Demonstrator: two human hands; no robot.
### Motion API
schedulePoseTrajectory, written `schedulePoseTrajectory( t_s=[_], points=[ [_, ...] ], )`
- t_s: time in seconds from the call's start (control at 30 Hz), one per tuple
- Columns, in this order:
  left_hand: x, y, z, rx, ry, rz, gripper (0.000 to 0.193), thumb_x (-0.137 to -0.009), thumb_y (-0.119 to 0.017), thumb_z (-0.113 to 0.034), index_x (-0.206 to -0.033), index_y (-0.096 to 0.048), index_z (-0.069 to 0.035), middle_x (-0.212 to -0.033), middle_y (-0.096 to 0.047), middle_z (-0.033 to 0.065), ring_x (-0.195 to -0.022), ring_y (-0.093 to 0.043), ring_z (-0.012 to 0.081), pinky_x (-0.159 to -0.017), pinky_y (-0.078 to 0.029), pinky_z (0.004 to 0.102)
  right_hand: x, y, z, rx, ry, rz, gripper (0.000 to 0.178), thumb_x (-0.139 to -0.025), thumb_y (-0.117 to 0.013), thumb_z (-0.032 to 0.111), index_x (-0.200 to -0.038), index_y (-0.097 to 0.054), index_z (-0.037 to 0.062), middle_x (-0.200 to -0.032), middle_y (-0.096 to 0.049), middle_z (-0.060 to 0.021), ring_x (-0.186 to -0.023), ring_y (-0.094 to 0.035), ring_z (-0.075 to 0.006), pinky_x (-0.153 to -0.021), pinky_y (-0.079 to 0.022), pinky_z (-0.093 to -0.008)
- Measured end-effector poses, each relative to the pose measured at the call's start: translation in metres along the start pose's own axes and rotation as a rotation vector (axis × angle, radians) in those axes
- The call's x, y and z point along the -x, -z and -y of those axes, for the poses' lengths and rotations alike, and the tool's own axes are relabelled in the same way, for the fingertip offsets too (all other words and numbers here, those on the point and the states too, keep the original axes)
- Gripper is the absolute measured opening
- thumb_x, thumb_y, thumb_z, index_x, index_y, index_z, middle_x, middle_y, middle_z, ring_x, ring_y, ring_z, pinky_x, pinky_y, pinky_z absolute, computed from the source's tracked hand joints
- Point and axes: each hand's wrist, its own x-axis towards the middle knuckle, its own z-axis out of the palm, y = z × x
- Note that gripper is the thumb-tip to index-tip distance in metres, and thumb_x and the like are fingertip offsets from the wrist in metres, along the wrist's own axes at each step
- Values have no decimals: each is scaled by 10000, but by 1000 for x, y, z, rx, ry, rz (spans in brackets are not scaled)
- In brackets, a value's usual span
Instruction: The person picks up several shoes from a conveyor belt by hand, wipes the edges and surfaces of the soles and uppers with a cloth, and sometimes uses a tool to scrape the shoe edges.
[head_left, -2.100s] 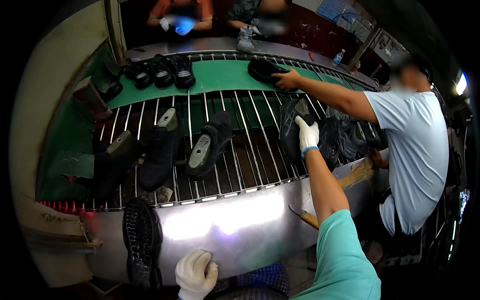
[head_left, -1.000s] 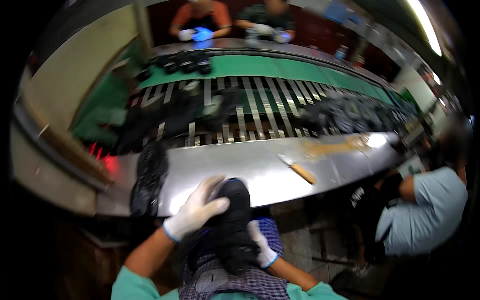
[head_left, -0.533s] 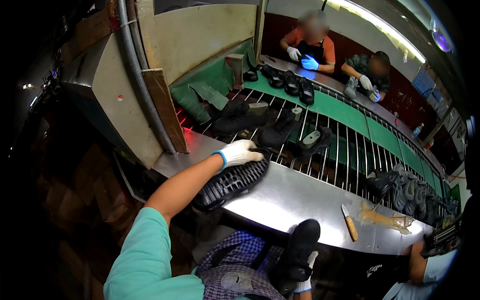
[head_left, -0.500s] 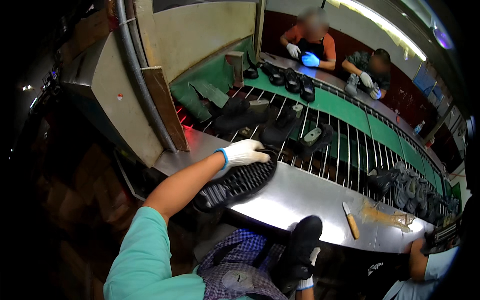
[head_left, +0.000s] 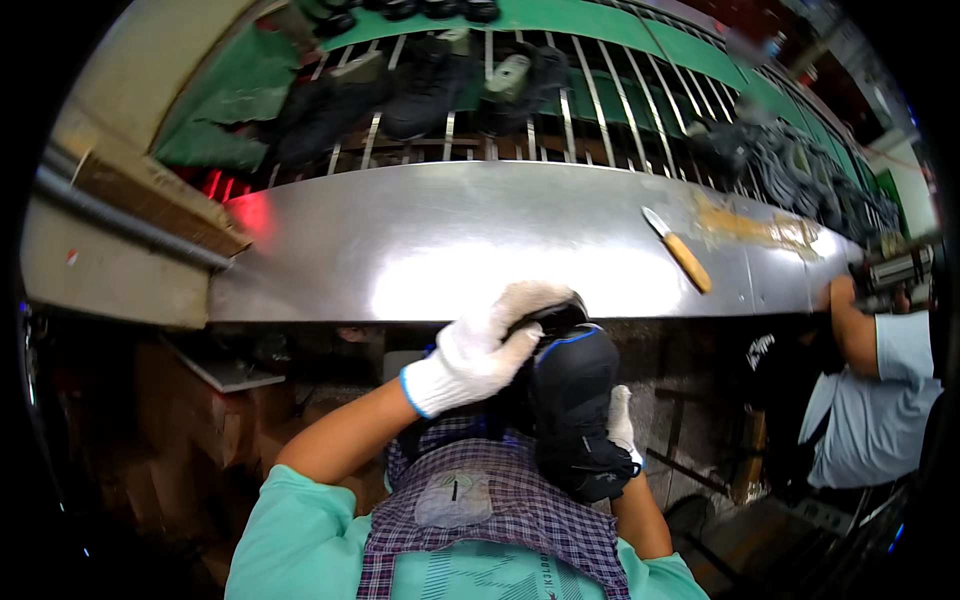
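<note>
My left hand [head_left: 480,345], in a white knit glove, is closed around a black shoe sole [head_left: 562,314]; only its toe end shows past my fingers. Right against it stands a black shoe upper [head_left: 575,385], toe end up, with a blue line along its edge. My right hand [head_left: 622,425], also gloved, grips this upper from its right side, and most of the fingers are hidden behind it. Both pieces are over my lap, just in front of the metal ledge [head_left: 440,235].
A knife [head_left: 680,255] with a wooden handle lies on the ledge. Beyond are conveyor rods [head_left: 610,100] bearing black shoes [head_left: 425,90] and, at right, grey shoes [head_left: 800,175]. A co-worker's arm [head_left: 855,330] is at the right. A board and pipe [head_left: 135,225] edge the left.
My left hand has brought the sole from over the ledge down to the shoe upper in my right hand. The view has tilted down toward my lap.
</note>
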Motion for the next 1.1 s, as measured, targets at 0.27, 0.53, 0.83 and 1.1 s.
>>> schedulePoseTrajectory(
  t_s=[0.27,0.53,0.83,1.1],
  points=[
    [-20,5,-21,-93,-102,215,1009,-701,-1002,-418,-1485,-550,28,-1518,-555,213,-1402,-566,340,-1188,-456,460,9,-4,-2,-79,2,0,707,-1152,-280,533,-1597,-423,2,-1600,-495,-219,-1444,-522,-329,-1224,-436,-452],
    [-16,8,-30,-227,-130,217,1010,-677,-1021,-384,-1474,-555,25,-1515,-549,228,-1411,-555,374,-1178,-461,488,-1,6,-12,-3,44,-9,569,-1196,-252,317,-1503,-500,-93,-1492,-606,-213,-1339,-618,-269,-1175,-473,-386],
    [-11,8,-31,-188,-146,166,850,-776,-952,-402,-1433,-607,12,-1468,-584,230,-1351,-606,361,-1133,-507,463,-6,10,-16,38,207,117,594,-1192,-288,341,-1499,-501,-120,-1496,-605,-203,-1367,-599,-260,-1186,-445,-374],
    [-11,21,-37,-140,-200,22,819,-825,-937,-331,-1434,-557,63,-1477,-590,239,-1354,-586,315,-1162,-461,440,-18,-58,37,375,400,96,599,-1170,-394,417,-1389,-607,-98,-1284,-725,-149,-1177,-663,-189,-1043,-519,-323]
  ],
)
